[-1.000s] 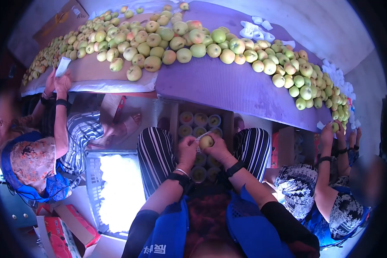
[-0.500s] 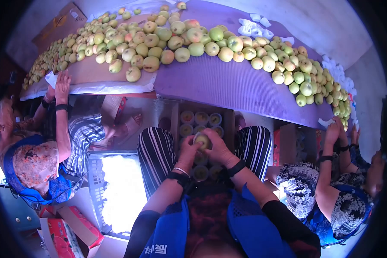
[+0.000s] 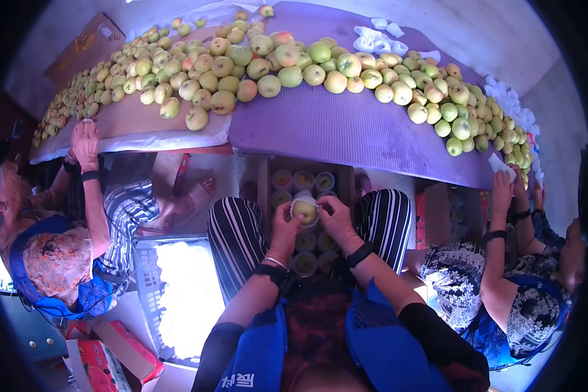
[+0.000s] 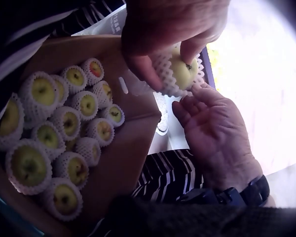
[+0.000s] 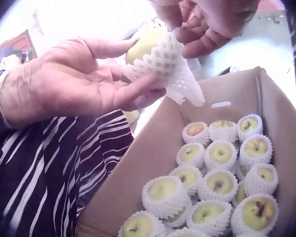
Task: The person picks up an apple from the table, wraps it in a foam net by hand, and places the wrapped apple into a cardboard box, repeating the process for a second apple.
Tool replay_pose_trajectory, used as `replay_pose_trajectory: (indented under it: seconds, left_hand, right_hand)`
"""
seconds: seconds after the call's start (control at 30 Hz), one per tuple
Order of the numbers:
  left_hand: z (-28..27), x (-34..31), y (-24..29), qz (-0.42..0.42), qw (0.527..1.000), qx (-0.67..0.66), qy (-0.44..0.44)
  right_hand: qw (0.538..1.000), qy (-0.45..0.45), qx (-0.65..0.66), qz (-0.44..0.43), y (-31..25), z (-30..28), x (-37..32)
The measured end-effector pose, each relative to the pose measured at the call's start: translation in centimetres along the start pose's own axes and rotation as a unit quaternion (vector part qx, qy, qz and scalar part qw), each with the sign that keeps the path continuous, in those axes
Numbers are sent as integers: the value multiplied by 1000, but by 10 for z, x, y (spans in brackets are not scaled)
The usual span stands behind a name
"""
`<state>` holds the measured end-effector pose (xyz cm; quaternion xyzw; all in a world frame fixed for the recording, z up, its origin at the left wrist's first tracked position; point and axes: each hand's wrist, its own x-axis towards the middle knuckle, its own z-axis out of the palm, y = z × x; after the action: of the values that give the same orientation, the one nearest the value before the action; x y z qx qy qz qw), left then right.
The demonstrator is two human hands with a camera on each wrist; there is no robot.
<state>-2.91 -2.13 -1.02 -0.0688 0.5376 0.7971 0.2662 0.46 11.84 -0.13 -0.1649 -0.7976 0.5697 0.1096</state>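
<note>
My left hand [image 3: 285, 228] grips a yellow-green apple [image 3: 303, 210], its thumb on the fruit and its fingers around the white foam net [image 5: 160, 61]. The net covers the apple's lower part, with a loose tail hanging below. At the net's edge, my right hand [image 3: 337, 221] pinches the foam between thumb and fingertips, as the right wrist view shows. Both hands are above a cardboard box [image 5: 153, 136] between the knees. Inside it, several apples [image 4: 69, 123] stand in foam nets with their tops bare.
Beyond the box, a table [image 3: 346, 134] bears a long heap of loose apples [image 3: 222, 65]. A grey plastic crate [image 3: 148, 287] with bright white contents stands to the left. People sit on both sides, a floral back [image 3: 55, 261] at left and a raised arm [image 3: 500, 209] at right.
The apple has passed from my right hand into the foam net held by my left. My right hand has moved from gripping the apple to the net's edge.
</note>
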Motion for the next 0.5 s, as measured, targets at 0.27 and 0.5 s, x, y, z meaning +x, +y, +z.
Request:
replay_pose_trajectory:
  seconds: [0.27, 0.5]
  left_hand:
    - [-5, 0, 4, -26, 994, -96, -40]
    - [-5, -1, 3, -49, 994, -98, -4]
  right_hand:
    - [971, -64, -21, -229, -13, -1, -1]
    - [987, -52, 5, -152, -2, -6, 1]
